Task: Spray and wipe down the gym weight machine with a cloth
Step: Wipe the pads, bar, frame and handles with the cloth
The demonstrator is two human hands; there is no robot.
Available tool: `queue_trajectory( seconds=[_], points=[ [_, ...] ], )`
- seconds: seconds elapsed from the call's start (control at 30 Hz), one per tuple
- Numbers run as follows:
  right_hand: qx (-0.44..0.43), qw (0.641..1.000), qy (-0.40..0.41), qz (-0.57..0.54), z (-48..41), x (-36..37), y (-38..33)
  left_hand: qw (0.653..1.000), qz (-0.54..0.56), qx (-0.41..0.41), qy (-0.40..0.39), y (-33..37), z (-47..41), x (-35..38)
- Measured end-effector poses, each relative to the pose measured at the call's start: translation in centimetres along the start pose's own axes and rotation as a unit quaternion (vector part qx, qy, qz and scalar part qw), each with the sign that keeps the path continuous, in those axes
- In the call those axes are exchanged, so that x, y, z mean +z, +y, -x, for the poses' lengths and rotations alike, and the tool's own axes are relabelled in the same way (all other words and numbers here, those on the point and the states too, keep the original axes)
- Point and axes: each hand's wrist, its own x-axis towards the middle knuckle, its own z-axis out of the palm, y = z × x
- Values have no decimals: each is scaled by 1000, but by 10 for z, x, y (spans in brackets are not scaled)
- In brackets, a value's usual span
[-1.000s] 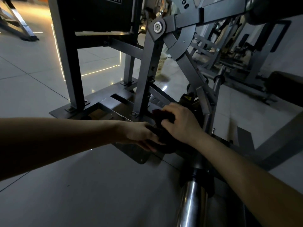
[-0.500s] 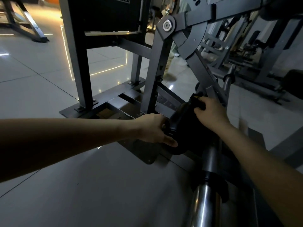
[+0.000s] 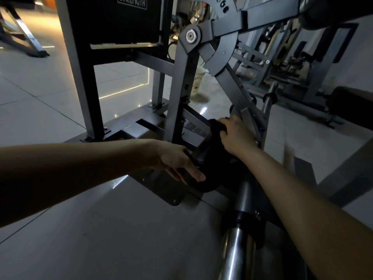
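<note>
Looking crumpled, perhaps: dark cloth (image 3: 215, 127)

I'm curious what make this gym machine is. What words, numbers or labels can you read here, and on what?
"STRENGTH": white letters on the black panel; anything above it is cut off by the frame.
Digits on the grey curved plate: partly cut off, unclear.
Print on the pale tub behind: too small to read.

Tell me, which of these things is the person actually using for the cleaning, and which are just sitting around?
In use: dark cloth, gripped by right hand; left hand resting on the black pad; grey weight machine.
Just there: pale container on the floor; other machines behind.
</note>
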Motion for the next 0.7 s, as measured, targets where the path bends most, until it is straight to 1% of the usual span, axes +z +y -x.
queue_trajectory(
  seconds=[0.07,0.13,0.2,0.27,0.3,0.33,0.4,0.47,0.53,0.63,0.7],
  points=[
    [37,999,3,1,-8,2,6,998,-59,-4,28,9,2,0],
    [51,999,-2,-17,-6,-1,4,994,-105,-1,42,17,4,0],
    [41,999,-26,-18,2,-7,1,993,-113,-2,47,21,4,-2],
    [-1,999,-34,-30,18,-15,-7,993,-114,2,34,20,2,-5],
    [-21,998,-38,-54,28,-18,-14,994,-107,2,24,15,1,-6],
    [-39,994,-45,-89,41,-21,-24,996,-85,-2,12,8,-1,-6],
    [-88,983,-66,-150,67,-27,-43,999,28,7,-32,-11,-8,-4],
    [-125,976,-84,-160,82,-28,-53,986,148,50,-66,-26,-13,2],
    [-132,976,-84,-152,82,-26,-47,979,176,76,-67,-28,-12,7],
    [-108,985,-58,-125,64,-20,-29,988,129,65,-50,-15,-5,4],
    [-61,994,-35,-87,45,-16,-13,998,54,39,-1,1,1,-1]
  ],
)
